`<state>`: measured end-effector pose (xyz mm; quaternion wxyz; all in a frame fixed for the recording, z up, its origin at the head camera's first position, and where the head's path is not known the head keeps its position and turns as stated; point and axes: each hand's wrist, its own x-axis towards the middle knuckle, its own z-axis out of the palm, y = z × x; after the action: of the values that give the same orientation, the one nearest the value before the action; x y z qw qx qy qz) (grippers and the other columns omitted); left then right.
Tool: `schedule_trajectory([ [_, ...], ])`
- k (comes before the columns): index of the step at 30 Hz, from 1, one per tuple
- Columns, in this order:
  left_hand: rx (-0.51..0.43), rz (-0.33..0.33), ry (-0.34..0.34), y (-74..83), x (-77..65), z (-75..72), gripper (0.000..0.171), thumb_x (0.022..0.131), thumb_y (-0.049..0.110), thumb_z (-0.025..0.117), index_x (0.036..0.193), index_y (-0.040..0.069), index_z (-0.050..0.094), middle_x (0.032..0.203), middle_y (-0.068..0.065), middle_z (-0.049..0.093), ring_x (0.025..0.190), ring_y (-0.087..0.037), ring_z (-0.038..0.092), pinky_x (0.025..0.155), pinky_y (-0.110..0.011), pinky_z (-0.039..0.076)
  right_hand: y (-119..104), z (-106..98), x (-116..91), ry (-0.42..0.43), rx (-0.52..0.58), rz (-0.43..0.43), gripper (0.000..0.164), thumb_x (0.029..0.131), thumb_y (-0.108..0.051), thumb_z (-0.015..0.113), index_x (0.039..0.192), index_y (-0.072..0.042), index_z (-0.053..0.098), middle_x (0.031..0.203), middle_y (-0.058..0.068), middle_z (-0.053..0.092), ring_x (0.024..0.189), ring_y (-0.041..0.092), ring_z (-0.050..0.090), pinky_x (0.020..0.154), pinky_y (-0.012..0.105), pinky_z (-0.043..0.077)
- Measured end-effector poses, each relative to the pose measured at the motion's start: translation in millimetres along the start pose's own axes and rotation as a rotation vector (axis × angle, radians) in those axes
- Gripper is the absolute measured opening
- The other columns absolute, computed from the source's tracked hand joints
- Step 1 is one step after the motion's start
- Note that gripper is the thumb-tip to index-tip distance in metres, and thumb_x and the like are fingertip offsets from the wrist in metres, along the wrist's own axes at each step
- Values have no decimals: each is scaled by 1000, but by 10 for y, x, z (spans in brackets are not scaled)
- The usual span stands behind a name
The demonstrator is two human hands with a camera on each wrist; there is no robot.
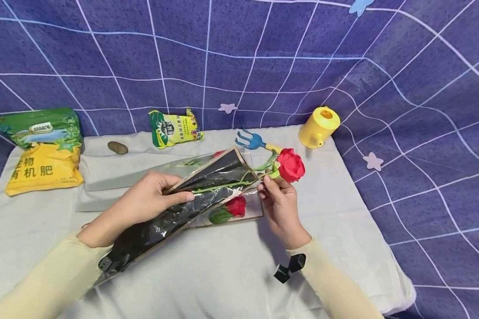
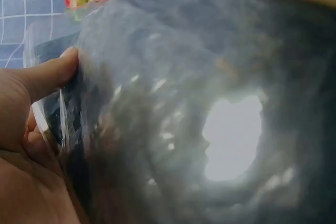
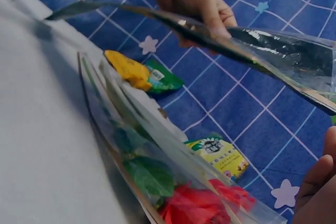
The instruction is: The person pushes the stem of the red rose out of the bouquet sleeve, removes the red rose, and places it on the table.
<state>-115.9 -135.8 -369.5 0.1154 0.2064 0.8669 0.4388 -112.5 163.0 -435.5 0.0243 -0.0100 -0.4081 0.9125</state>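
A black flower sleeve (image 1: 151, 235) with a clear front and tan edging lies slantwise in my left hand (image 1: 143, 201). The thumb rests on its clear face, with the fingers behind. Inside it runs the green stem of a red rose (image 1: 290, 165), whose bloom sticks out of the wide end. My right hand (image 1: 279, 208) pinches the stem just below the bloom, by the sleeve's mouth. The left wrist view shows mostly the glossy sleeve (image 2: 157, 129). Below the held sleeve, another wrapped red rose (image 1: 236, 206) lies on the table, partly covered.
A second wrapped sleeve (image 1: 143, 175) lies behind. Along the back stand a yellow-green bag (image 1: 44, 155), a brown stone (image 1: 117, 147), a small yellow packet (image 1: 175, 128), a blue hand rake (image 1: 252, 140) and a yellow watering can (image 1: 319, 127). A blue gridded curtain (image 1: 231, 53) borders the white-covered table.
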Motion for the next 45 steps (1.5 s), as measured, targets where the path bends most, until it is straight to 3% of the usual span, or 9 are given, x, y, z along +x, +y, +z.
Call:
schedule_trajectory([
  [9,-2,0,-45,-19,-9,49,18,83,39,70,77,23,65,57,9,51,52,-8,43,48,-27,37,-15,-29,-35,-20,125,60,14,88,-7,65,99,-1,60,89,10,62,73,16,58,60,24,43],
  [17,-38,86,-151,-55,-18,179,11,83,34,72,87,24,68,73,11,61,60,-8,50,54,-26,42,-146,-96,52,15,50,58,15,88,-12,67,96,-5,58,83,5,59,65,11,50,57,21,40],
  [23,35,140,-239,-128,-71,405,14,83,36,70,79,27,61,64,14,49,57,-4,43,54,-24,40,-429,-349,166,13,10,75,13,89,-9,65,99,-3,58,83,7,61,63,12,49,57,22,40],
  [28,72,151,-328,-170,-153,645,11,83,36,71,86,29,63,66,17,50,59,-2,42,58,-24,39,-729,-658,312,10,-72,83,9,90,-6,63,97,-3,59,74,6,59,60,13,51,57,23,43],
  [31,87,172,-361,-188,-196,785,16,81,33,73,80,28,59,60,15,39,57,-2,36,55,-23,35,-922,-862,408,-27,-131,107,3,91,-2,59,94,-2,61,71,6,58,59,14,51,57,24,44],
  [35,90,204,-390,-201,-232,940,22,80,32,74,76,28,53,60,13,35,57,-2,32,55,-24,33,-1165,-1151,553,-97,-360,182,4,90,0,60,91,-1,64,70,4,57,60,13,50,58,23,45],
  [37,79,209,-404,-211,-244,1009,20,81,32,74,77,28,55,61,14,37,57,-2,33,55,-24,33,-1255,-1288,637,-120,-558,220,4,89,-3,63,91,-1,65,69,1,55,60,11,48,57,22,44],
  [42,62,203,-422,-251,-252,1151,15,81,34,73,83,29,59,63,16,44,58,-1,37,57,-24,36,-1420,-1577,841,-167,-1077,263,19,86,-15,70,95,2,67,67,-4,51,61,8,45,56,23,42],
  [45,63,185,-426,-267,-252,1217,14,81,33,73,86,29,60,65,18,48,60,-2,41,59,-24,38,-1519,-1708,958,-180,-1291,278,28,85,-21,70,100,2,68,66,-5,52,61,7,44,55,28,39],
])
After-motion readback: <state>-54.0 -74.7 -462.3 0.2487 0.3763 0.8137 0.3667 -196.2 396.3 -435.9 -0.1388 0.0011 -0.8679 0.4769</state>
